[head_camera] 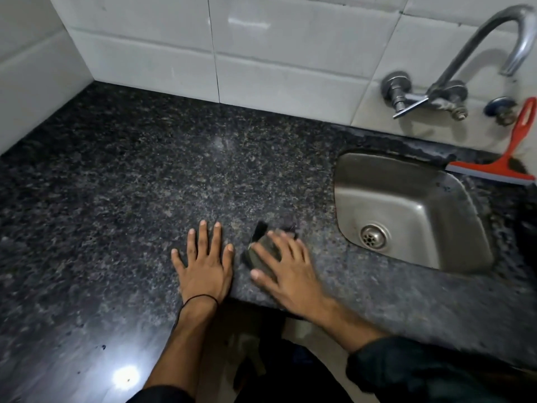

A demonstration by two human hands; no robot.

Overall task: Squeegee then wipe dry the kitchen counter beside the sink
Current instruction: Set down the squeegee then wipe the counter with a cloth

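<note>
**A:** What lies nearest the camera?

**B:** Two bare hands on a dark speckled granite counter [130, 175]. The left hand [203, 263] lies flat, palm down, fingers spread wide, gripping nothing; a thin black band circles its wrist. Just beside it, the right hand [286, 269] presses down with fingers splayed over a dark crumpled cloth [263, 251], covering it rather than closing around it. That hand is blurred.

**A:** How does the cloth look?

**B:** Greyish-black and bunched, with dark corners poking out beyond the fingertips. It sits near the counter's front edge, between the left hand and the sink.

**A:** And the sink?

**B:** One small steel sink [406, 210], set into the counter at the right. Its basin holds no objects; only a round drain strainer [374, 235] shows at the bottom.

**A:** What about the counter surface?

**B:** Mottled black and grey. A bright light reflection gleams at the lower left, and a faint pale smudge marks the middle toward the wall.

**A:** Farther back?

**B:** One red squeegee [507, 161] rests at the sink's far right corner, blade on the rim, handle leaning against the wall, well apart from both hands. Above it, one curved chrome tap [476, 53] juts from the white tiled wall [261, 53], with a lever valve beside it.
</note>
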